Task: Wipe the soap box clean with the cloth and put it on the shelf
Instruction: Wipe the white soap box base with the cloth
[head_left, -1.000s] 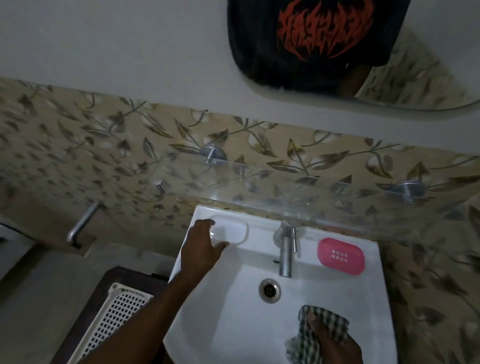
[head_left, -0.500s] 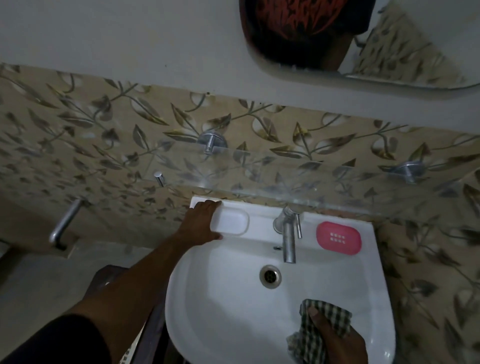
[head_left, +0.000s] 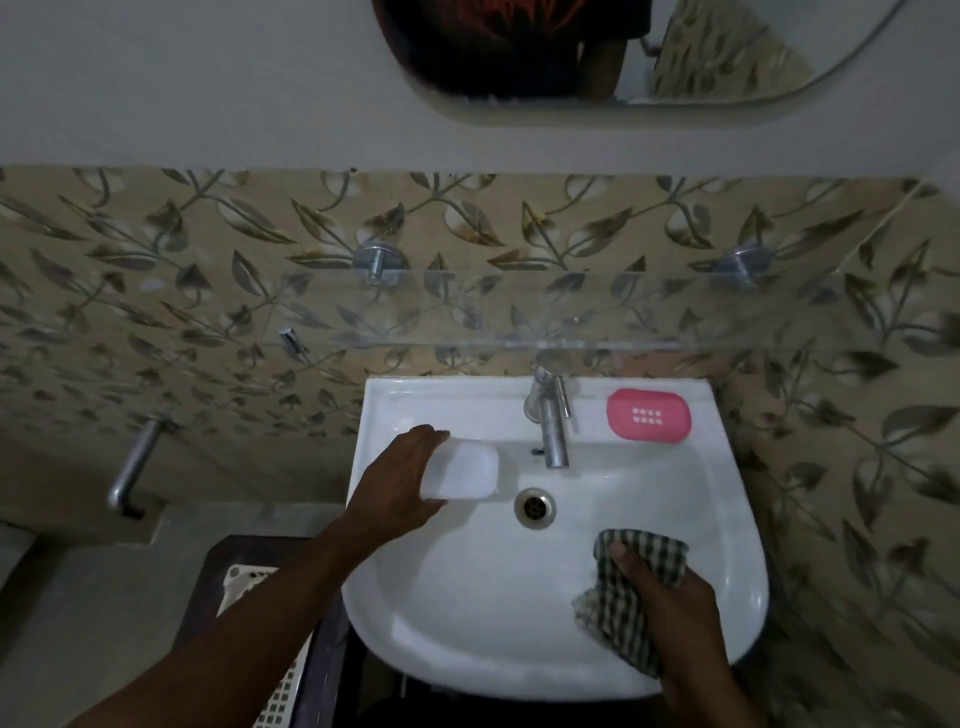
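Observation:
My left hand (head_left: 397, 480) grips a white soap box (head_left: 464, 473) by its left end and holds it over the left side of the white sink basin (head_left: 467, 613). Over the basin's right front, my right hand (head_left: 675, 618) is closed on a bunched dark checked cloth (head_left: 631, 592). A pink soap box part (head_left: 649, 415) with a grid of holes lies on the sink's back ledge, right of the tap. A clear glass shelf (head_left: 519, 317) on two metal brackets runs along the wall above the sink.
A chrome tap (head_left: 550, 421) stands at the back middle of the sink, with the drain (head_left: 534, 507) in front of it. A white perforated basket (head_left: 249, 587) sits on a dark stand at lower left. A metal pipe (head_left: 132, 467) juts from the left wall. A mirror (head_left: 649, 52) hangs above.
My left hand has lifted the white soap box off the sink's back left ledge and brought it forward over the basin. The right hand with the cloth has barely moved.

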